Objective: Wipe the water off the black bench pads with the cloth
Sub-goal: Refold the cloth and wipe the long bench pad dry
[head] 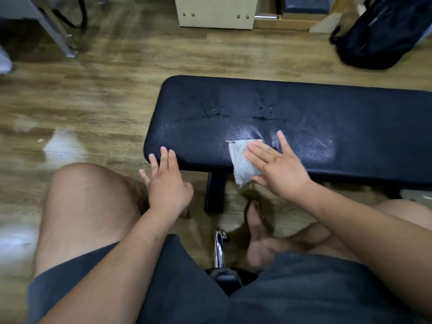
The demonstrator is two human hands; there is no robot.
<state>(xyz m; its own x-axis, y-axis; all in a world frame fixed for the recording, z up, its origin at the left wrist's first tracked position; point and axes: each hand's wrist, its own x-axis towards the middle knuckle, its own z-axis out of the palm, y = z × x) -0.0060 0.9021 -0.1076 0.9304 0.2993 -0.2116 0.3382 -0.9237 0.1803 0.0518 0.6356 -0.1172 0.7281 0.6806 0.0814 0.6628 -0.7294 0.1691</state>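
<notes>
On the near edge of the black bench pad I see the white cloth lying flat, its lower end hanging over the front. Right hand presses it, fingers straight and spread (no grip). Water beads sit farther back, mid-pad. Left hand has straight fingers, tips touching the pad's near left corner, and holds nothing. Dark backpack is on the floor beyond.

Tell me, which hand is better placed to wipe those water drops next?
Right: the right hand presses the cloth on the bench pad near the water; the left hand holds nothing.
</notes>
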